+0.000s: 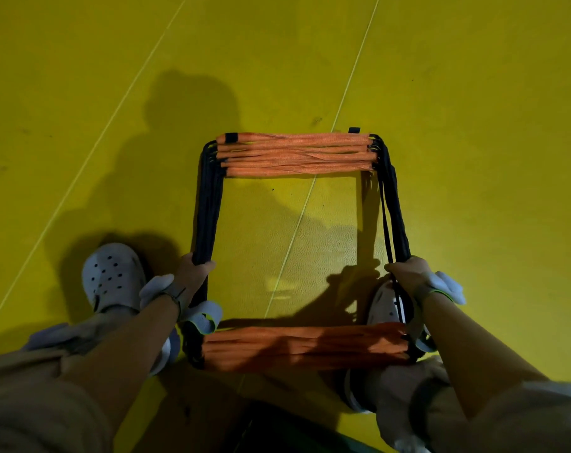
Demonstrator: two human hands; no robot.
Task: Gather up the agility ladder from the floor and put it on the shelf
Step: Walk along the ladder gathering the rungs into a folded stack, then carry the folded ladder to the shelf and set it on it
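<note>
The agility ladder is folded into a square bundle: several orange rungs stacked at the far side, several more stacked at the near side, joined by black side straps. My left hand grips the left bunch of black straps. The right bunch is held in my right hand. The bundle hangs just above the yellow floor, between my feet. No shelf is in view.
Yellow mat floor with thin pale seam lines running diagonally. My grey clogs stand at left and, partly hidden behind the straps, at right. My shadow falls on the floor ahead.
</note>
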